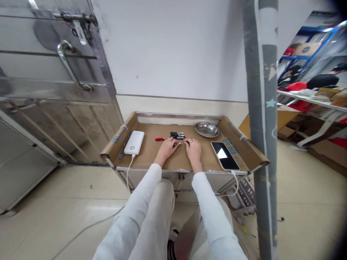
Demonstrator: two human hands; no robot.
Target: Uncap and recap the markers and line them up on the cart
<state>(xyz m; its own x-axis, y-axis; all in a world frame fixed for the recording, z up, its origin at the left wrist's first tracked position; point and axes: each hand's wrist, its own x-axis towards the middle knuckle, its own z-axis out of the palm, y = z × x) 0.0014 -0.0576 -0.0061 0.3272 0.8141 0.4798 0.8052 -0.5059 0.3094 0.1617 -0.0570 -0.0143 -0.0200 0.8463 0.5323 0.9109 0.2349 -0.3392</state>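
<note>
My left hand (166, 148) is closed on a slim pen (177, 143), mostly covered by the fingers, its pale end pointing toward my other hand. Across a small gap, my right hand (193, 148) pinches a small black piece (185, 142) that looks like a pen cap. Just beyond my fingers, several black pens (177, 134) lie side by side on the brown cardboard (173, 162) lining the cart top. A red pen (159, 139) rests left of them, near my left hand.
A white power bank (135, 142) with a cable lies at the left. A phone (225, 156), also cabled, is at the right, with a metal dish (207, 129) behind it. Raised cardboard sides flank the cart. A grey wrapped pole (264, 126) stands close on the right.
</note>
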